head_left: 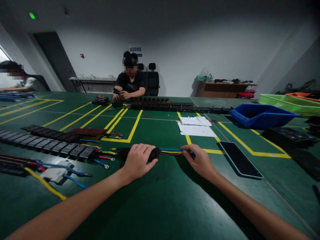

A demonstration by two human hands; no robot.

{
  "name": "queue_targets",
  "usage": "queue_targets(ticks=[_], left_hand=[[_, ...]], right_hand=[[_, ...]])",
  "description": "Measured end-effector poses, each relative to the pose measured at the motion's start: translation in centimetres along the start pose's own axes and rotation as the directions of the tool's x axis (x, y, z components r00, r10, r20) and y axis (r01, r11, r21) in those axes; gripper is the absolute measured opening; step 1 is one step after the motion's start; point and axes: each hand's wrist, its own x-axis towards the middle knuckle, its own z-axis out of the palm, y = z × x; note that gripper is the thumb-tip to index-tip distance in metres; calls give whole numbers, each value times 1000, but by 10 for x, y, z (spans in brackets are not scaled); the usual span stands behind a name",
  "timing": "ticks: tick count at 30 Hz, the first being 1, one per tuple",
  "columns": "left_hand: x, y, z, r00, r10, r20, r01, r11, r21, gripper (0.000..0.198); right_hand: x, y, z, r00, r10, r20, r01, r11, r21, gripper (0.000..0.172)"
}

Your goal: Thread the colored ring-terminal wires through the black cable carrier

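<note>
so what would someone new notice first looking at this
Two bare arms reach in from below: the left hand lies on a black block at the middle of the green table, and the right hand pinches its coloured wires. Left of them runs a row of black modules with loose wires. A bright blue bin stands far right, with a person seated across the table.

One blue wall sign (135, 50) is seen on the far white wall behind the seated person; white characters are printed on it, too small and blurred to be read. One green lit sign (32, 15) is mounted high at upper left, its marking indistinct. White paper sheets (196, 126) lie on the green table (160, 200); no print can be made out. No other lettering is legible.
</note>
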Motion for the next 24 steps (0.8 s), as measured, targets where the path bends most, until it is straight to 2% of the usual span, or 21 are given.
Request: queue_targets(ticks=[6, 12, 19, 24], left_hand=[[1, -1, 1, 1000, 5, -4, -5, 1000, 7, 42], [1, 0, 1, 1000, 8, -12, -8, 1000, 10, 42], [1, 1, -1, 1000, -2, 7, 2, 1000, 8, 41], [1, 0, 1, 1000, 1, 4, -2, 1000, 11, 41]], right_hand=[[1, 3, 1, 999, -4, 36, 5, 1000, -16, 22], [-1, -2, 0, 1000, -24, -16, 24, 999, -37, 21], [-1, -2, 1, 1000, -14, 24, 14, 1000, -11, 16], [0, -3, 0, 997, 41, -59, -39, 999, 27, 17]])
